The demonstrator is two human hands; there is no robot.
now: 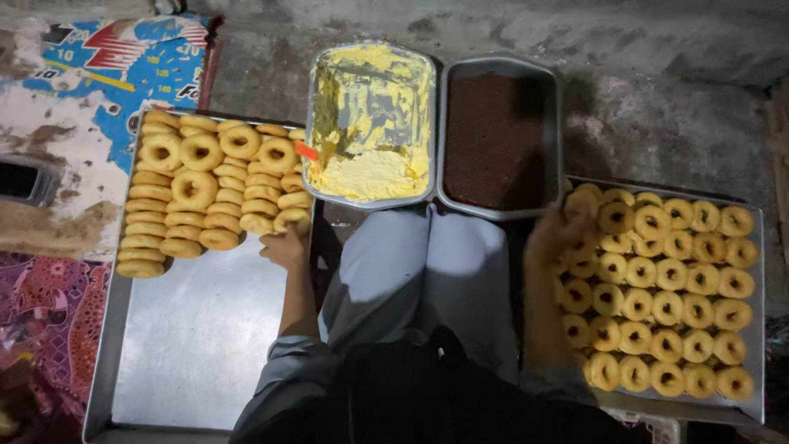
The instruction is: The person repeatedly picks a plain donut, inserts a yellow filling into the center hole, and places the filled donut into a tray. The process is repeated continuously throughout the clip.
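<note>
1. Landmark = the butter pan [370, 123], the dented metal tin w/ yellow cream, straight ahead of the seated person's knees. Everything below is placed off it.

2. Progress, as a judgement: looks roughly mid-way. The left tray [197, 345], down-left of the butter pan, is bare metal over its near half; only the far part carries plain doughnuts [205, 193], stacked on edge in rows w/ a few lying flat on top. The right tray [760, 329], down-right of the butter pan, is nearly full: flat doughnuts [666, 304] in neat rows, each w/ a dark centre, probably filled.

3. What's left: the stacked lot on the left tray seems untouched, no dark centres visible there. Little room remains on the right tray.

4. Left hand [286, 245]: just below-left of the butter pan, at the near edge of the stack, fingers curled up against the lowest doughnut. Touching it for sure; a closed pinch or only a reach, can't tell.

5. Right hand [552, 238]: down-right of the butter pan, over the near-left corner of the right tray. Motion-blurred and in shadow; fingers seem bent over a doughnut, but spread or closed, can't tell.

6. Containers:
- Butter pan: cream scraped thin over the far half, bare metal showing; thick heap at the near end. A small orange tool [306, 150] sits at its left rim.
- Chocolate pan [497, 140], touching the butter pan's right side: dark brown fill, level, approx full.
</note>
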